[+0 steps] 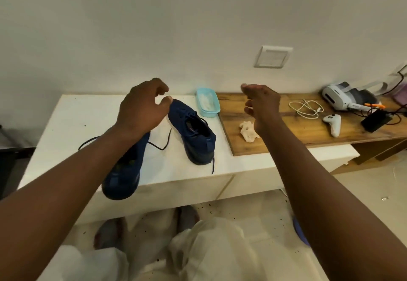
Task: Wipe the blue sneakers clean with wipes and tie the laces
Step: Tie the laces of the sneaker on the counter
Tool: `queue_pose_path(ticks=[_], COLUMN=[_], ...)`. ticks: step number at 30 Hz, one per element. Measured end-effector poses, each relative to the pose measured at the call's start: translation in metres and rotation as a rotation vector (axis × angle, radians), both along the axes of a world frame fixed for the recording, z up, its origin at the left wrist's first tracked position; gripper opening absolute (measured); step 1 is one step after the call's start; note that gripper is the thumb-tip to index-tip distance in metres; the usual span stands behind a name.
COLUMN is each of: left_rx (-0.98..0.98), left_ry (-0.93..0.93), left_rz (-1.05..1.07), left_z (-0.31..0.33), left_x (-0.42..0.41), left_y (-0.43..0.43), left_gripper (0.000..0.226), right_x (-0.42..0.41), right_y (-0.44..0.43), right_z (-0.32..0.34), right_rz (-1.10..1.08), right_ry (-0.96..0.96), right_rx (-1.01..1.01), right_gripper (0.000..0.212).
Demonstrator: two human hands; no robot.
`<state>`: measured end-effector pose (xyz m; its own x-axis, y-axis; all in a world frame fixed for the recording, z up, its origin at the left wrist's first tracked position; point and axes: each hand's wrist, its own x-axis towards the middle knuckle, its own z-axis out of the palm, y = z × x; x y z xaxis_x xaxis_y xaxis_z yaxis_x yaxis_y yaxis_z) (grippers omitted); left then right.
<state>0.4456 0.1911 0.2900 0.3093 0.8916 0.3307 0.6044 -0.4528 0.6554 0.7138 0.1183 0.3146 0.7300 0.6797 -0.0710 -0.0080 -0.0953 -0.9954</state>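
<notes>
Left hand [143,108] and right hand [262,104] are hovering mid-frame, fingers loosely curled, gripping nothing. Blue sneakers [195,133] are sitting on the white cabinet [72,115] below them, laces [169,134] trailing untied. Looks like tying's coming up, so pinching both lace ends is what's needed next

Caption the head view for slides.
Left hand and right hand hover over a white cabinet bearing the near blue sneaker and far blue sneaker, laces loose; crumpled wipe on the wooden desk.
</notes>
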Motion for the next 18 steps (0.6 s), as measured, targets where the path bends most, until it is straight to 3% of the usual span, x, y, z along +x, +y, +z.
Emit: queue_pose_path(ticks=[5, 8, 10, 13, 18], left_rx=[-0.166, -0.3, -0.444, -0.62, -0.821], left_ry=[-0.147, -0.054, -0.003, 0.022, -0.314], left_rz=[0.256, 0.392, 0.406, 0.41, 0.35], left_z=[-0.013, -0.036, -0.052, -0.066, -0.086], left_x=[-0.076, -0.119, -0.138, -0.144, -0.134], left_y=[-0.007, 0.0, 0.002, -0.002, -0.008], left_gripper=[0.012, 0.039, 0.062, 0.075, 0.062], right_x=[-0.106, -0.158, -0.183, -0.202, -0.22], right_y=[0.015, 0.023, 0.026, 0.026, 0.036], right_z=[-0.008, -0.041, -0.063, -0.085, -0.107], right_rz=[0.428, 0.57, 0.62, 0.623, 0.629], right_ry=[-0.057, -0.185, -0.369, -0.569, -0.283], right_rx=[-0.133, -0.289, -0.412, -0.581, -0.559], right_gripper=[0.012, 0.016, 0.028, 0.062, 0.067])
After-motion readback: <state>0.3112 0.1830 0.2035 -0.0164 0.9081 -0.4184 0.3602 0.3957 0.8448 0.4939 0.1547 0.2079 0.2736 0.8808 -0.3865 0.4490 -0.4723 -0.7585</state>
